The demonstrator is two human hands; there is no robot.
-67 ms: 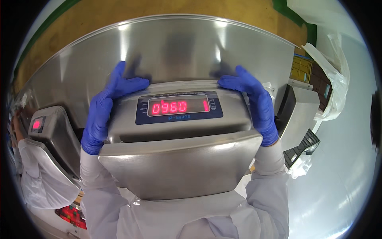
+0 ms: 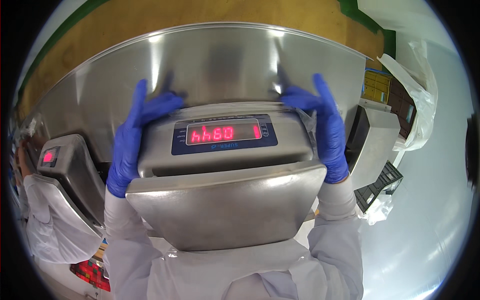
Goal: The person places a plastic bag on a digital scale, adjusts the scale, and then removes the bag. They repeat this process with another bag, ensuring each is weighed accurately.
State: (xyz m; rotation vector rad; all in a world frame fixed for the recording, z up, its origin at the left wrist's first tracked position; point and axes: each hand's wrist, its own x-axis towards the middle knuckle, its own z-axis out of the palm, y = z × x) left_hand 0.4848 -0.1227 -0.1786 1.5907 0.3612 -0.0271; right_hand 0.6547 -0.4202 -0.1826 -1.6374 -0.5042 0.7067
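A stainless steel bench scale (image 2: 227, 160) stands in front of me, its lit red display panel (image 2: 225, 134) upside down to my view. Its flat weighing plate (image 2: 225, 212) lies nearest my body with nothing on it. My left hand (image 2: 137, 135), in a blue glove, is at the scale's left side, thumb and fingers apart and fingertips near its far left corner. On the other side my right hand (image 2: 325, 132), gloved the same, is spread with its thumb raised; a gap shows between its fingers and the housing. Whether either palm touches the scale cannot be made out.
A steel table (image 2: 210, 65) runs beneath and beyond the scale. A second scale (image 2: 70, 175) stands left, beside a person in a white sleeve (image 2: 37, 200). Right are another steel scale (image 2: 375, 140), yellow crates (image 2: 376, 86), a black crate (image 2: 380, 186) and clear plastic sheeting (image 2: 420, 95).
My right hand's fingers have moved off the scale's far corner, outward and to the right. The left fingers have shifted slightly to the left. The display reading has changed.
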